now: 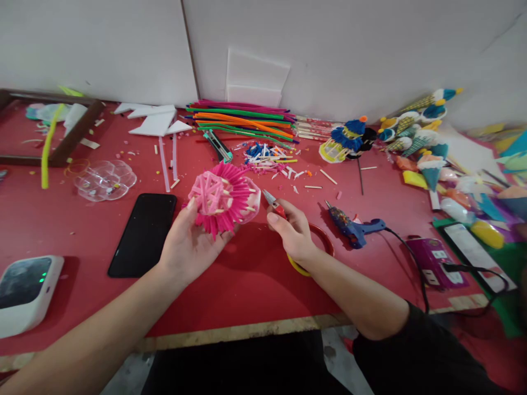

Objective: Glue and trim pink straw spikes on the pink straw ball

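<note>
My left hand [193,241] is closed around a pink craft model [224,200], holding it above the red table. The model has a pink fuzzy wrapped end, a bright pink fringe round its middle, pale sticks and a pale flat base at its right. My right hand [294,230] grips a pair of scissors [278,208] with red and yellow handles. Their metal tip points up and left, close to the model's base but apart from it. The palm hides part of the handles, and whether the blades are spread cannot be made out.
Behind lie pipe cleaners [242,120], a utility knife [217,145], cut bits [267,156] and a blue-and-yellow model [348,140]. A phone [142,236] and white device [31,293] lie left. At right are a glue gun [354,225], its cord, a purple power box [436,263] and cone-shaped crafts [430,167].
</note>
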Available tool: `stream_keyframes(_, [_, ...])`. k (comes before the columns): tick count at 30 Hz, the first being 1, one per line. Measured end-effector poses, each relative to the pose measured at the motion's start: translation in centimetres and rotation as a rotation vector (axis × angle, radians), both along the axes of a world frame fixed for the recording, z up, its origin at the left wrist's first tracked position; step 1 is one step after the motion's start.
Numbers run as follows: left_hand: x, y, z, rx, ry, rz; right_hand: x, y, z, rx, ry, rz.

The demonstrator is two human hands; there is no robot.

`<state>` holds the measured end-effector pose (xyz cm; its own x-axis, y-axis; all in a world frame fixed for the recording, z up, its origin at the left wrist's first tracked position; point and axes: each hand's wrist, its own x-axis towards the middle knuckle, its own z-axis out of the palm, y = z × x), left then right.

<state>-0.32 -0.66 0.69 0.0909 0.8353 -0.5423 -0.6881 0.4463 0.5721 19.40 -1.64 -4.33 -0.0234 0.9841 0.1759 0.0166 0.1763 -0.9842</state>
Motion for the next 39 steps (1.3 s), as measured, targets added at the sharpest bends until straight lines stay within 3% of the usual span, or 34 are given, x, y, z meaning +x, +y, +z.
stream_keyframes(13, [0.19,0.25,0.24,0.052,0.040,0.001,0.21,-0.22,0.23,0.052,-0.100,0.027])
stream_keyframes(18, [0.09,0.40,0.07,0.094,0.015,-0.039,0.73,-0.34,0.27,0.231,-0.165,0.217])
stream_keyframes(26, [0.18,0.01,-0.33,0.027,0.160,-0.079,0.11,-0.46,0.58,0.439,-0.262,0.196])
stream_keyframes(39, [0.14,-0.06,-0.63,-0.012,0.212,-0.118,0.30,-0.22,0.06,0.316,-0.236,0.074])
